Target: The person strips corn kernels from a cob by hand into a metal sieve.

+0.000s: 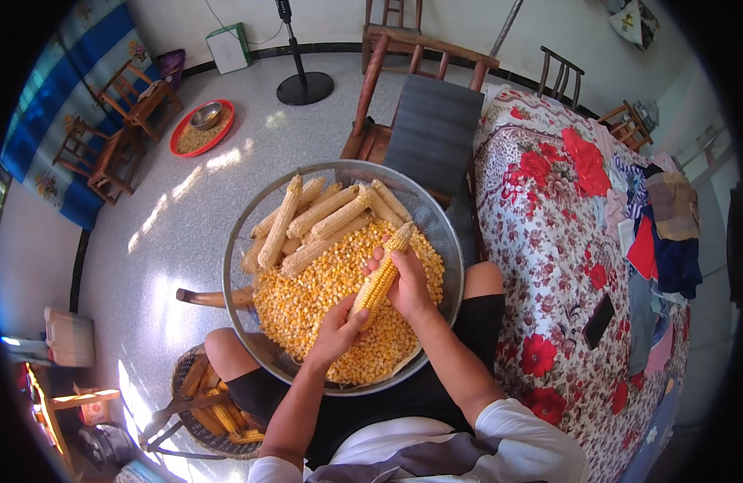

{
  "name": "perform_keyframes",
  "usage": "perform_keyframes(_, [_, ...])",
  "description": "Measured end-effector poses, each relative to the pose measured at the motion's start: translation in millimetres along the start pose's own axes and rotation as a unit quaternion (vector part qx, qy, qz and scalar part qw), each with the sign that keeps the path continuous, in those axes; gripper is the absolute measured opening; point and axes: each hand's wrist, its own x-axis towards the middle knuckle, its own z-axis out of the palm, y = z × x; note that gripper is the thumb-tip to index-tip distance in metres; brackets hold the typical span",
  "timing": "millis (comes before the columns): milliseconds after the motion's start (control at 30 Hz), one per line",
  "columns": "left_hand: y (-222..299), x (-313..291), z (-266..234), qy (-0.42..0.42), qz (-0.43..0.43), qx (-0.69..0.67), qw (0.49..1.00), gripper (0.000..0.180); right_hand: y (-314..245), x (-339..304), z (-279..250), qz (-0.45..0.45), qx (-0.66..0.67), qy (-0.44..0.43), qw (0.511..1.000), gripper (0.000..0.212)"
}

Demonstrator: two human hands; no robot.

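Over the round mesh basin [244,201] on my lap, both my hands grip one ear of corn [379,283], tilted with its tip up to the right. My left hand [337,328] wraps its lower end. My right hand [407,283] closes round the upper part, thumb near the tip. Yellow rows of kernels cover most of the ear. Below it lies a wide heap of loose corn kernels [307,314]. Several stripped cobs [327,217] are piled at the basin's far side.
A woven basket [196,431] of corn ears stands by my left leg. To the right, a bed with a flowered cover [524,282] bears clothes and a phone [599,321]. A wooden chair [375,137] is just beyond the basin; a red tray [196,151] sits far left.
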Motion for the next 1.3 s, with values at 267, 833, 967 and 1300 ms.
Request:
perform_keyframes(267, [4,-1,6,-0.009,0.015,0.020,1.000,0.043,2,1,-2,0.008,-0.007,0.016,1.000,0.024])
perform_keyframes(833, [6,-2,4,0.013,-0.019,0.016,1.000,0.043,2,-8,2,0.031,0.044,0.042,0.998,0.029])
perform_keyframes(967, [-4,3,3,-0.004,0.053,0.111,0.992,0.043,11,-4,-9,0.013,-0.032,0.052,0.998,0.031])
perform_keyframes(1300, [7,-2,6,0.040,-0.039,-0.006,0.998,0.043,5,-10,1,0.042,0.065,0.041,0.996,0.058])
